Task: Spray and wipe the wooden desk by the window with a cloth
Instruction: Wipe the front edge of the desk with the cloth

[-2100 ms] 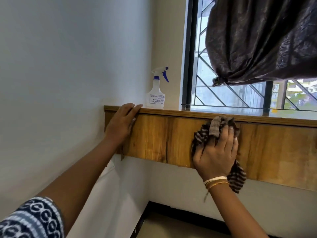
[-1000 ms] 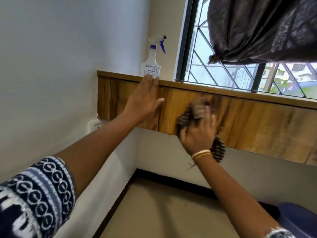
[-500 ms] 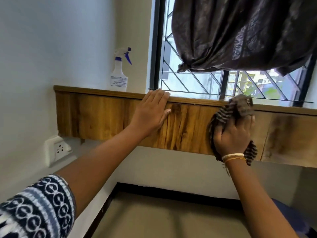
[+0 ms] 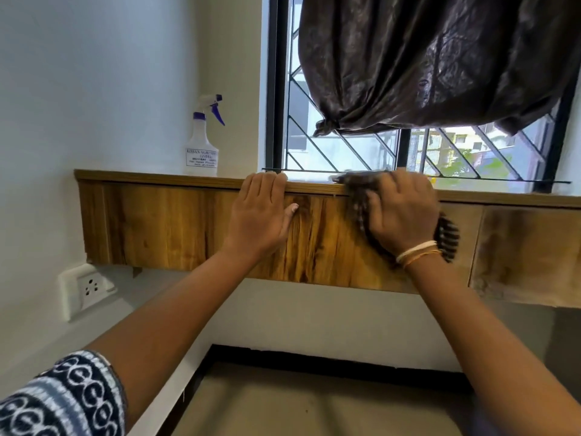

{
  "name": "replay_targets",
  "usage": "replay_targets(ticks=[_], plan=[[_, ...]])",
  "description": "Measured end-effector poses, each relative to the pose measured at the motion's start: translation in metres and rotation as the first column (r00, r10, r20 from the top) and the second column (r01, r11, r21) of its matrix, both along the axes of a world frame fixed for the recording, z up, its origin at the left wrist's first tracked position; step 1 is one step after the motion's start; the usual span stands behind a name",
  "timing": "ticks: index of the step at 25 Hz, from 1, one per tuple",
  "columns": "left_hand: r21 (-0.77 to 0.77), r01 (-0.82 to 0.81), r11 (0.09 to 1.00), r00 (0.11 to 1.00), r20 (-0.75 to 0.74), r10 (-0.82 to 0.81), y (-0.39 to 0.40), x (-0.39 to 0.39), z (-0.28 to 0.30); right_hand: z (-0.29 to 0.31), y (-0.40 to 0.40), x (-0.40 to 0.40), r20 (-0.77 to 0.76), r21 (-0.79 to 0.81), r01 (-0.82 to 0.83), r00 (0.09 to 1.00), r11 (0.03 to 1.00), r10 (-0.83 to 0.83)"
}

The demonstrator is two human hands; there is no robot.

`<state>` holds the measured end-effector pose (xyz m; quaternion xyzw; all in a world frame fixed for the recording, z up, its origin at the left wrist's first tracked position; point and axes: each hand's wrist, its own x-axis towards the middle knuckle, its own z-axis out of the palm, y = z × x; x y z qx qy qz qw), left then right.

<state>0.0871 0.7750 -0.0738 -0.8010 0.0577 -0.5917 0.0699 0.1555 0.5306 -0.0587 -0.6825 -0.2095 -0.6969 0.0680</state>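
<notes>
Both hands have shifted rightward along the desk front vs the earlier frames, and the wiping hand has climbed from mid-panel up to the top lip; right hand (image 4: 401, 212) now presses the striped cloth (image 4: 448, 236) against the upper edge of the wooden desk (image 4: 163, 221), just under the window (image 4: 345, 152); cloth is motion-blurred, so I'd judge the stroke is live, not paused; right-hand fingers (image 4: 388, 184) lie spread and only slightly bent over the bunched cloth, pinning it to the wood more than clutching it; part of the cloth shows above the fingertips on the lip, the rest hangs out by the wrist w/ the bangles.

Left hand (image 4: 259, 215) has slid along too, from near the corner to approx the middle of the panel; it lies flat, fingers straight and together, tips hooked just over the top lip, thumb out to the side; holds nothing, prob. bracing.

Spray bottle (image 4: 202, 143) stands upright on the desk top at the left end, close to the wall, well apart from both hands; untouched now.

Meaning for the task: the left stretch of the front looks covered and the wipe has reached the top edge; panel to the right (image 4: 522, 256) looks duller and blotchy, so prob. not yet done; top surface itself can't be seen from this low angle, so can't tell its state; I'd put the job at about midway.

Dark curtain (image 4: 440, 64) hangs bunched above; wall socket (image 4: 88, 287) sits below the desk's left end.
</notes>
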Motion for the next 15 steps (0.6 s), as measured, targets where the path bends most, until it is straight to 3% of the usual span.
replay_targets(ticks=[4,7,8,9,12,13,15], plan=[[-0.07,0.054,0.996,0.999,0.0,-0.054,-0.021,0.005,-0.001,-0.004,-0.058,0.011,-0.027,0.238,0.078,0.997,0.968,-0.074],[-0.074,0.104,0.992,0.993,0.069,-0.099,-0.034,0.011,0.001,-0.009,-0.022,0.003,-0.114,0.485,0.143,0.989,0.863,-0.1],[-0.076,0.121,0.99,0.989,0.09,-0.114,-0.041,0.014,0.001,-0.014,-0.002,0.0,-0.124,0.495,0.128,0.989,0.859,-0.075],[-0.075,0.138,0.988,0.986,0.102,-0.13,-0.049,0.018,-0.001,-0.02,0.013,-0.003,-0.118,0.419,0.081,0.992,0.904,-0.035],[-0.043,0.168,0.985,0.978,0.131,-0.161,-0.064,0.033,-0.004,-0.043,0.011,-0.005,-0.124,-0.017,-0.012,0.992,1.0,0.009],[-0.032,0.165,0.986,0.976,0.15,-0.158,-0.063,0.036,-0.004,-0.047,-0.005,-0.002,-0.117,-0.06,-0.007,0.993,0.998,0.0],[-0.011,0.148,0.989,0.972,0.184,-0.144,-0.06,0.04,-0.004,-0.058,-0.038,0.005,-0.138,0.099,0.051,0.99,0.994,-0.037]])
